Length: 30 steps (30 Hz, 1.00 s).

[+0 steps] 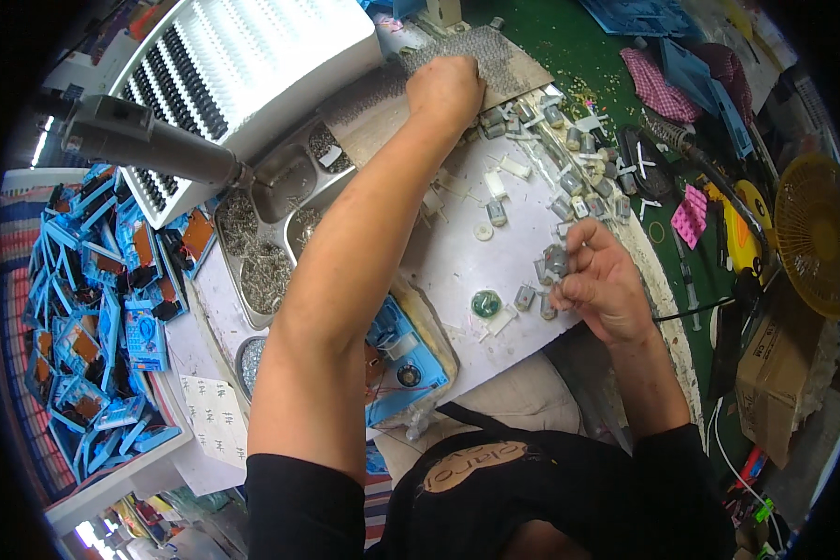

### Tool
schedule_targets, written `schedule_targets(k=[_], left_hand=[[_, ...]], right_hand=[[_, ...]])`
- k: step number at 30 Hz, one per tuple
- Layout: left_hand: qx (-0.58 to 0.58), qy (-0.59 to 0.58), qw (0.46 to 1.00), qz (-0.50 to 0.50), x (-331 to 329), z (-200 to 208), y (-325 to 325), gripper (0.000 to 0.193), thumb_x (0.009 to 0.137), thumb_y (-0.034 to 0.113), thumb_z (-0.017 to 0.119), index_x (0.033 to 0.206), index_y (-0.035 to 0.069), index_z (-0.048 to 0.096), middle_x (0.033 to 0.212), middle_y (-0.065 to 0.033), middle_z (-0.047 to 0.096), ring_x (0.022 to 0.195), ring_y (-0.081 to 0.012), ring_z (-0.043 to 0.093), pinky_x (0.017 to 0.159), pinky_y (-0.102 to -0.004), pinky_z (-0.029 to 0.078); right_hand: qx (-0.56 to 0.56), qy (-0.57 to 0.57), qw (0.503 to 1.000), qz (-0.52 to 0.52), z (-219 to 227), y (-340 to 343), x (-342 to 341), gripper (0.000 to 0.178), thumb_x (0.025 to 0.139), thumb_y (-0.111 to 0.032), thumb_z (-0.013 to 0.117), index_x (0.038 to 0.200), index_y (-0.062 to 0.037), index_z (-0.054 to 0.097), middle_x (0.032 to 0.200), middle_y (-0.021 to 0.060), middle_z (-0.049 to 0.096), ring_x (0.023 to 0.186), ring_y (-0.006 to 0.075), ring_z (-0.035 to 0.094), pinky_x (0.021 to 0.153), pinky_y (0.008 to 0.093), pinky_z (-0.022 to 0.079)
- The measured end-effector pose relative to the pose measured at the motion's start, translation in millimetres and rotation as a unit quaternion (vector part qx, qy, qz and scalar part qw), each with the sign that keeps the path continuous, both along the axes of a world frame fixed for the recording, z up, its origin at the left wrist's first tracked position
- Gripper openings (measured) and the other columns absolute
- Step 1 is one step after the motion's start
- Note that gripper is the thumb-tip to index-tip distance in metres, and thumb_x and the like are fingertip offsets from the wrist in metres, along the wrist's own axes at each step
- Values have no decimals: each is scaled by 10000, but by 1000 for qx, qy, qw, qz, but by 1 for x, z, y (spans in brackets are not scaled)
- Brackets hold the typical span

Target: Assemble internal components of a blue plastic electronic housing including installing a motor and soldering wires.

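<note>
My left hand (446, 89) is reached far forward over a grey mottled board (373, 121). Its fingers curl down and are mostly hidden, so what they grip cannot be made out. At the right of the white work surface (439, 271), my right hand (607, 280) is closed, thumb and fingers around a small silver motor (555, 261). Just below it lie further small motors (525, 298). A round green container (485, 303) sits to their left, beside a white plastic part (500, 320). Many motors with white fittings (569, 182) are heaped along the far right edge.
A metal tray (280, 182) of small metal parts stands left of my left arm. A white foam tray (252, 65) is behind it. Blue casings (103, 308) fill a bin at left; another blue casing (406, 350) lies near me. A yellow fan (815, 224) stands at right.
</note>
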<state>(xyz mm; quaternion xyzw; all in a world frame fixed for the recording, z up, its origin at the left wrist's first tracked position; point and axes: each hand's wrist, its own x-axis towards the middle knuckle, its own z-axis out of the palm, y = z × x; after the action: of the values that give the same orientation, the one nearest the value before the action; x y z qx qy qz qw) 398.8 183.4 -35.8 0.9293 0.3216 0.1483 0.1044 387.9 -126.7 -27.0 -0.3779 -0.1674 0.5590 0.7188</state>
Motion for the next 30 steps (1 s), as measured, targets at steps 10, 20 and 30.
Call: schedule_targets(k=[10, 20, 30], left_hand=[[117, -198, 971, -70, -27, 17, 5, 161, 907, 193, 685, 899, 40, 734, 861, -214, 724, 805, -410, 709, 726, -490, 558], [-341, -229, 908, -82, -273, 120, -129, 137, 883, -12, 714, 1016, -34, 732, 948, -84, 711, 824, -147, 675, 713, -265, 539], [-440, -323, 837, 33, -328, 36, -218, 200, 856, -81, 711, 1046, -21, 738, 987, -119, 701, 878, -158, 698, 738, -265, 556]], right_hand=[[-96, -434, 894, 57, 28, 4, -3, 414, 875, 13, 718, 1278, -13, 629, 827, -13, 577, 768, 66, 568, 696, 217, 451], [-50, -728, 650, 214, 17, 40, -16, 355, 815, -72, 712, 1168, -105, 693, 852, 90, 631, 861, 281, 604, 782, 389, 492], [-47, -690, 682, 238, 24, 51, -31, 358, 816, -8, 685, 1170, -59, 680, 836, 49, 625, 793, 185, 593, 720, 319, 484]])
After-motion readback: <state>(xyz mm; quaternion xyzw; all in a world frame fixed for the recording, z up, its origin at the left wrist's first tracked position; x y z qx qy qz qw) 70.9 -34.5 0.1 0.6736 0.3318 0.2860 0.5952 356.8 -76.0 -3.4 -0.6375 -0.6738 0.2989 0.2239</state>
